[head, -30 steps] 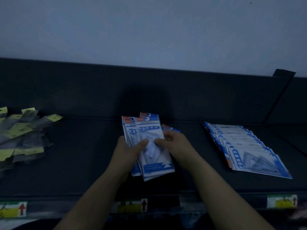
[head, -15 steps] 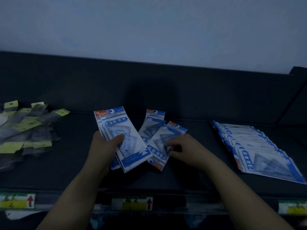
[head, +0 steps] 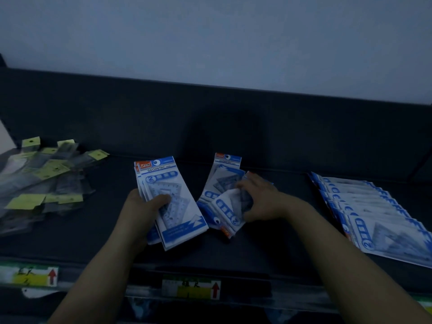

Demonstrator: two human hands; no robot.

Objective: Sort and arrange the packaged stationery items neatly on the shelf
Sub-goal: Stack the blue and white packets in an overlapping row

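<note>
My left hand (head: pixel 140 211) grips a small stack of blue-and-white geometric set packets (head: pixel 168 197), thumb across the top one. A few loose packets (head: pixel 222 202) of the same kind lie on the dark shelf (head: pixel 93 230) just to the right. My right hand (head: pixel 259 202) lies over them, fingers curled round the topmost one, which is upside down. A fanned row of matching packets (head: pixel 374 216) lies flat at the right of the shelf.
A loose heap of clear packets with yellow header cards (head: pixel 39 181) covers the shelf's left end. Price labels with red arrows (head: pixel 191 288) run along the front rail. The shelf's dark back panel (head: pixel 210 113) rises behind everything.
My left hand has carried its stack to the left, away from the loose packets. My right hand has closed over the packets left lying on the shelf.
</note>
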